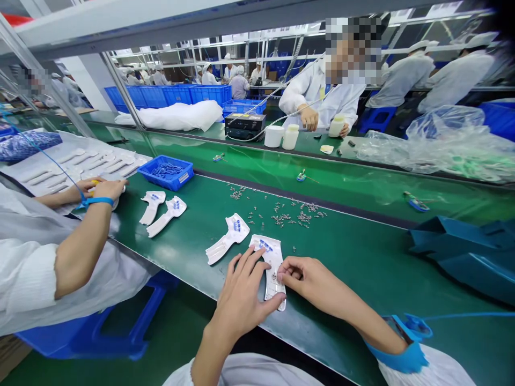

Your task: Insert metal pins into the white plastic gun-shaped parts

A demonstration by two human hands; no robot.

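Observation:
A white plastic handle shell (275,260) lies hollow side up near the table's front edge, with small blue pieces at its wide end. My left hand (243,287) holds it down, fingers across the wide end and thumb at the narrow end. Thumb and fingertips of my right hand (308,276) are pinched together over the shell's middle; whatever is between them is too small to make out. A second shell (227,237), also with blue pieces, rests left of my left hand. Small metal parts (282,219) are scattered behind the shells.
Two more shells (167,215) and a blue tray (166,172) of blue pieces are farther left, by a co-worker's hands (105,188). Small circuit boards (301,176) sit on the green strip behind. Dark green bins (466,257) stand right. A blue wrist strap (398,343) circles my right wrist.

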